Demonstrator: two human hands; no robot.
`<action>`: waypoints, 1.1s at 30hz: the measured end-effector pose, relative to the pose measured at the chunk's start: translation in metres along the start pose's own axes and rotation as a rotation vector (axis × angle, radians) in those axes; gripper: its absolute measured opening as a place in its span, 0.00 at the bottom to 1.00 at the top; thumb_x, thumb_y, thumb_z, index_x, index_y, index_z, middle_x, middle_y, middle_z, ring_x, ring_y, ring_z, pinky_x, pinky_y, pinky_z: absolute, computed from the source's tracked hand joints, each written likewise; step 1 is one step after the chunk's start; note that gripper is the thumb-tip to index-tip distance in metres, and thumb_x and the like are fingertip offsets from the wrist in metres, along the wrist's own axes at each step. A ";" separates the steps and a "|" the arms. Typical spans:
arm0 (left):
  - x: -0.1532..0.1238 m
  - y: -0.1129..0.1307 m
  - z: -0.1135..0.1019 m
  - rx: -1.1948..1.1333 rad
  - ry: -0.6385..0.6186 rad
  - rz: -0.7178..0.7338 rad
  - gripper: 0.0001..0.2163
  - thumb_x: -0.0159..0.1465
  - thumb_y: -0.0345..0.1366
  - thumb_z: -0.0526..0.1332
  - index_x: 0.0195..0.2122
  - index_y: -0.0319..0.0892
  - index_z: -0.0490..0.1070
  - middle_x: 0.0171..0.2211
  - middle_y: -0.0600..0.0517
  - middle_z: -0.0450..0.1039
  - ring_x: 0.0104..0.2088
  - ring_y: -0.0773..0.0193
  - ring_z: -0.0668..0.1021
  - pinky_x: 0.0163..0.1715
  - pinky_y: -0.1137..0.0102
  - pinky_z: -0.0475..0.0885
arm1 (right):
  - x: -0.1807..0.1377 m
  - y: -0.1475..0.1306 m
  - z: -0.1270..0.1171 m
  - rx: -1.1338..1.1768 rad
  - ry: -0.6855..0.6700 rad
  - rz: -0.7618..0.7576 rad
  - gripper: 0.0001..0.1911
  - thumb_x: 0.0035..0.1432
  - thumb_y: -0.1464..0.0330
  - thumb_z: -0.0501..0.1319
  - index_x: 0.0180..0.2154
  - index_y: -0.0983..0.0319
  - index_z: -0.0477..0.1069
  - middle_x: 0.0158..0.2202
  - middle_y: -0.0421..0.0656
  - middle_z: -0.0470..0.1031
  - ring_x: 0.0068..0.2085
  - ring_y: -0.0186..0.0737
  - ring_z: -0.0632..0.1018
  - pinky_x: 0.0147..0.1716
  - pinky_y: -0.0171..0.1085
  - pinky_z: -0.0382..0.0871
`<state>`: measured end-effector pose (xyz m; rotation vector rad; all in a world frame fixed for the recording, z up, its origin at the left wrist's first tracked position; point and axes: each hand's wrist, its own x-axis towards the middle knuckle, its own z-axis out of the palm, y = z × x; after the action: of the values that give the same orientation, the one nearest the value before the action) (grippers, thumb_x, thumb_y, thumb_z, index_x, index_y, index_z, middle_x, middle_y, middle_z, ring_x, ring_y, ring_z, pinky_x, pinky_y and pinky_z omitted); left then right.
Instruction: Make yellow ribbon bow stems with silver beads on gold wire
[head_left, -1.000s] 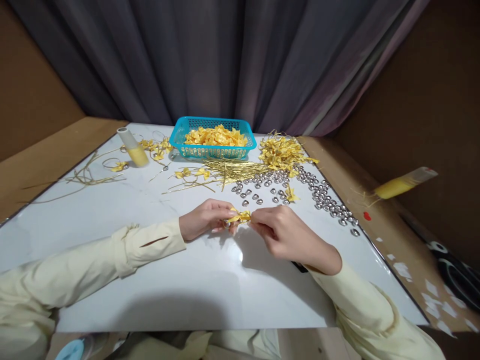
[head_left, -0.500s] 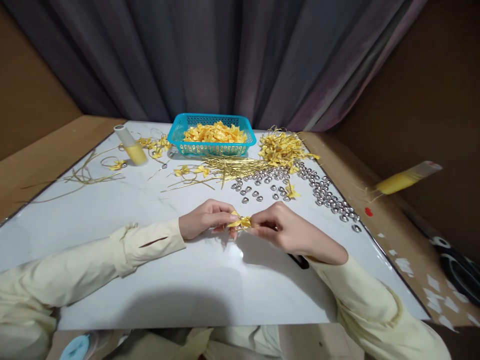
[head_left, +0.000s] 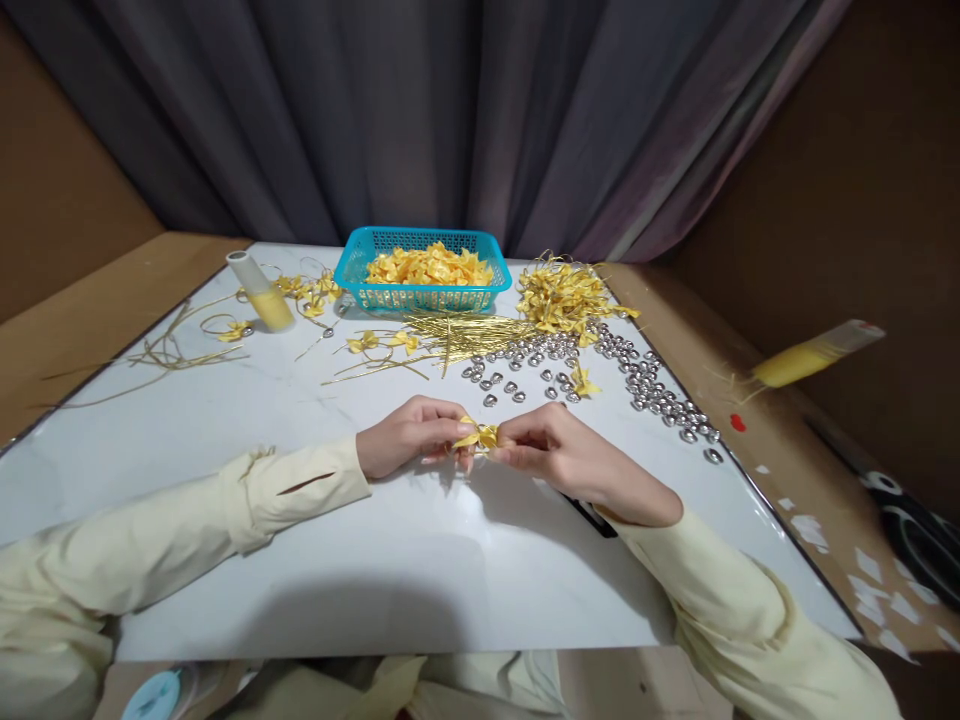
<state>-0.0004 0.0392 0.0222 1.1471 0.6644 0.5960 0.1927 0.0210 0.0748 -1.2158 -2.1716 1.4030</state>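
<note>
Over the front middle of the white board, both hands pinch a yellow ribbon bow (head_left: pixel 477 435). My left hand (head_left: pixel 416 435) grips its left side between thumb and fingers. From the right, my right hand (head_left: pixel 559 450) has thumb and forefinger closed on the bow's other end; any cord or small piece inside that pinch is too small to make out. Beyond the hands lie loose silver heart-shaped beads (head_left: pixel 510 387) and a bundle of gold cords (head_left: pixel 472 335). A black object (head_left: pixel 596 520) lies partly hidden under my right wrist.
A teal basket (head_left: pixel 424 297) of yellow bows stands at the back. Beside it lies a pile of bows with gold cords (head_left: pixel 566 295). A glue bottle (head_left: pixel 262 292) leans at left; another bottle (head_left: pixel 814 357) lies at right, near scissors (head_left: pixel 915 540) and paper scraps (head_left: pixel 808 532).
My right hand has shifted slightly left, and the bow moved a little left and up with it. My left hand stays almost in place.
</note>
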 end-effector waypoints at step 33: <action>-0.001 -0.001 0.000 -0.070 0.021 -0.002 0.11 0.56 0.39 0.63 0.24 0.35 0.70 0.20 0.49 0.73 0.18 0.73 0.66 0.15 0.77 0.53 | -0.001 -0.003 -0.007 0.082 -0.063 0.056 0.15 0.52 0.66 0.54 0.17 0.62 0.55 0.16 0.33 0.48 0.20 0.27 0.52 0.20 0.33 0.43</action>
<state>-0.0008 0.0383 0.0219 1.0754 0.6580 0.6256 0.1963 0.0238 0.0813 -1.2269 -2.1136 1.5574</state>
